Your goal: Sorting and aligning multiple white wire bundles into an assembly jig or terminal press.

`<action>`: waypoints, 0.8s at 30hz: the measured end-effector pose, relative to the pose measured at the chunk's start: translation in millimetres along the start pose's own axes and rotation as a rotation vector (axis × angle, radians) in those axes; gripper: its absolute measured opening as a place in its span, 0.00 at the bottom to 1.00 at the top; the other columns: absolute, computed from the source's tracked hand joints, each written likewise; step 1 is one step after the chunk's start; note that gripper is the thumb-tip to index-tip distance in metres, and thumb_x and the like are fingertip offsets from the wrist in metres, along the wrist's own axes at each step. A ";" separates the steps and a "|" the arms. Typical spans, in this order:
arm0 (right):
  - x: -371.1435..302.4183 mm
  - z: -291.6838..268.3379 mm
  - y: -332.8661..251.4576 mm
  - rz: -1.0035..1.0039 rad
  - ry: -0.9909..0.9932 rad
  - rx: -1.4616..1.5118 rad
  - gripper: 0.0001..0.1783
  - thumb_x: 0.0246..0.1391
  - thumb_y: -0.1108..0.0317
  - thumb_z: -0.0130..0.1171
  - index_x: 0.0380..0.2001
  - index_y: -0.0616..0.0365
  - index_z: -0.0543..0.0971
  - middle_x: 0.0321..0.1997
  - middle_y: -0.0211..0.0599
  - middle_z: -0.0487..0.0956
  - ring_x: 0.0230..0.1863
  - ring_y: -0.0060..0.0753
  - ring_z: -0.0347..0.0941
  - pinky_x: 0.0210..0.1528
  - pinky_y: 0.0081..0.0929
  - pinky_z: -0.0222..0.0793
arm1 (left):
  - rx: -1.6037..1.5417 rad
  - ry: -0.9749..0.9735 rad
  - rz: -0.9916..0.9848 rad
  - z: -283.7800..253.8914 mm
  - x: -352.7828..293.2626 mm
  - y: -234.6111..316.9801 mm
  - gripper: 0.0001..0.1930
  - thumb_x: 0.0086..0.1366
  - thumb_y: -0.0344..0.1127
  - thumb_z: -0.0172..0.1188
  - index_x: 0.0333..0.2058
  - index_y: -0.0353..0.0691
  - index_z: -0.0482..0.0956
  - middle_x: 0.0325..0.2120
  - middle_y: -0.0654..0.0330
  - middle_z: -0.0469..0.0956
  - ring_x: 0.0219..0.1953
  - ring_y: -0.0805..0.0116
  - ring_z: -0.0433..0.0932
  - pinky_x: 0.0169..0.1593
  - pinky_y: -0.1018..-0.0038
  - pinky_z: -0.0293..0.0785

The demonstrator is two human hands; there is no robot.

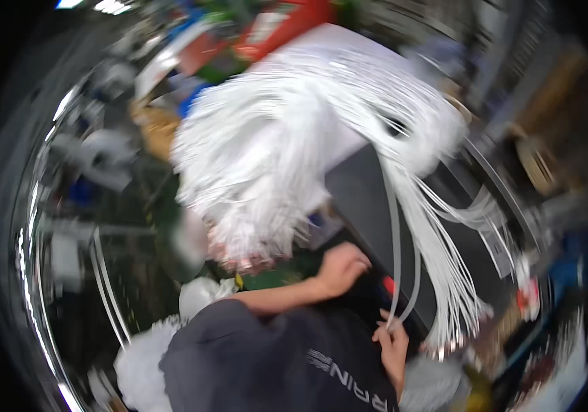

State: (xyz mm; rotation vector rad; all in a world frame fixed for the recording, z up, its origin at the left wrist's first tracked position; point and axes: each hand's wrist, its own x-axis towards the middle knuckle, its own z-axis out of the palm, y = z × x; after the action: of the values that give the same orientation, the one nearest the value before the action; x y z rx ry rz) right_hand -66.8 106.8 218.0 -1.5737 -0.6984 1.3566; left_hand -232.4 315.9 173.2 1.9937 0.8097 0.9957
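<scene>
My right hand (391, 340), low and right of centre, pinches the lower end of a thin white cable (395, 233). The cable hangs from a large heap of white cables (273, 130) on the worktable. My left hand (342, 269) is off to the left, below the heap; its fingers look curled, and blur hides what they hold, if anything. Reddish, copper-like tips (239, 254) show at the heap's near end. A separate hank of white cables (438, 268) drapes over the dark tabletop, its tips beyond my right hand.
The dark tabletop (356, 182) lies under the cables, with a pale sheet (349, 147) beneath the heap. White plastic bags (201, 295) are at my left. Red packaging (287, 27) stands at the back. Cluttered goods line the right side, including a blue container (582, 261).
</scene>
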 end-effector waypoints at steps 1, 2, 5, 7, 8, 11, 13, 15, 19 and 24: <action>-4.9 -1.0 -23.4 0.020 0.036 -0.034 0.17 0.68 0.73 0.52 0.57 0.64 0.77 0.25 0.29 0.75 0.31 0.21 0.72 0.45 0.25 0.71 | 0.076 0.083 0.120 -13.0 19.6 16.0 0.15 0.69 0.46 0.61 0.34 0.38 0.81 0.32 0.55 0.83 0.34 0.52 0.80 0.43 0.61 0.76; -8.9 -8.5 -45.4 0.040 0.077 -0.064 0.17 0.67 0.73 0.52 0.56 0.64 0.78 0.22 0.25 0.73 0.28 0.18 0.69 0.39 0.26 0.71 | 0.146 0.000 0.196 -24.3 35.6 24.0 0.22 0.62 0.52 0.69 0.43 0.39 0.82 0.44 0.53 0.82 0.47 0.49 0.79 0.53 0.56 0.75; -13.4 -44.1 -96.3 -0.260 0.289 -0.292 0.13 0.64 0.75 0.55 0.49 0.66 0.82 0.25 0.33 0.76 0.29 0.25 0.73 0.34 0.26 0.70 | 0.247 -0.024 0.387 0.4 85.6 61.3 0.36 0.56 0.58 0.71 0.57 0.39 0.76 0.57 0.48 0.75 0.60 0.45 0.73 0.65 0.50 0.66; 7.7 -85.9 -115.2 -0.676 0.487 -0.693 0.08 0.61 0.76 0.58 0.41 0.66 0.83 0.33 0.40 0.81 0.34 0.30 0.76 0.37 0.26 0.71 | 0.497 -0.294 0.392 29.2 99.2 82.5 0.46 0.53 0.60 0.72 0.65 0.40 0.68 0.67 0.46 0.65 0.70 0.45 0.62 0.71 0.45 0.56; 20.4 -102.1 -121.7 -0.665 0.589 -0.658 0.07 0.60 0.75 0.61 0.41 0.65 0.83 0.38 0.40 0.81 0.36 0.29 0.77 0.39 0.27 0.72 | 0.462 -0.324 0.423 46.9 100.1 89.9 0.46 0.53 0.60 0.72 0.65 0.40 0.68 0.67 0.46 0.65 0.70 0.45 0.62 0.71 0.45 0.56; 80.4 -135.6 -131.5 -0.576 0.727 -0.634 0.13 0.58 0.70 0.67 0.46 0.60 0.83 0.37 0.36 0.81 0.33 0.30 0.76 0.38 0.28 0.72 | 0.298 -0.653 0.567 100.2 95.1 111.8 0.47 0.53 0.58 0.72 0.67 0.41 0.66 0.70 0.46 0.61 0.72 0.45 0.60 0.72 0.43 0.53; 126.5 -166.2 -109.5 -0.717 0.745 -0.875 0.13 0.60 0.70 0.66 0.47 0.59 0.81 0.35 0.37 0.80 0.32 0.30 0.76 0.38 0.28 0.72 | 0.284 -0.760 0.608 115.7 102.9 121.4 0.47 0.53 0.57 0.73 0.67 0.40 0.66 0.70 0.47 0.61 0.72 0.45 0.59 0.72 0.43 0.52; 123.8 -176.5 -87.2 -0.749 0.787 -1.029 0.12 0.61 0.69 0.65 0.47 0.59 0.80 0.34 0.37 0.80 0.32 0.30 0.76 0.38 0.27 0.73 | 0.316 -0.897 0.627 119.3 113.2 126.7 0.48 0.53 0.55 0.74 0.68 0.40 0.65 0.70 0.48 0.61 0.73 0.47 0.59 0.73 0.43 0.51; 29.4 -193.0 -65.2 -0.774 1.162 -0.445 0.08 0.65 0.67 0.59 0.43 0.59 0.79 0.36 0.33 0.81 0.36 0.31 0.77 0.40 0.25 0.73 | 0.359 -0.966 0.550 68.2 168.8 96.7 0.44 0.53 0.47 0.75 0.67 0.41 0.67 0.67 0.52 0.67 0.70 0.48 0.63 0.73 0.53 0.56; -164.2 -252.2 91.7 -0.583 2.181 0.176 0.12 0.68 0.65 0.51 0.38 0.63 0.78 0.38 0.34 0.81 0.32 0.29 0.76 0.33 0.26 0.73 | 0.390 -1.004 0.405 4.7 226.8 74.5 0.33 0.55 0.33 0.73 0.61 0.38 0.74 0.57 0.49 0.75 0.60 0.51 0.73 0.64 0.65 0.67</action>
State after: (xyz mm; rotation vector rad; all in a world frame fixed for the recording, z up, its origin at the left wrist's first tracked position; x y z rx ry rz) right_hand 124.5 -142.5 202.7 -1.5047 0.3873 -0.9438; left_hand -100.8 454.0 316.8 2.6401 0.0263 -0.0807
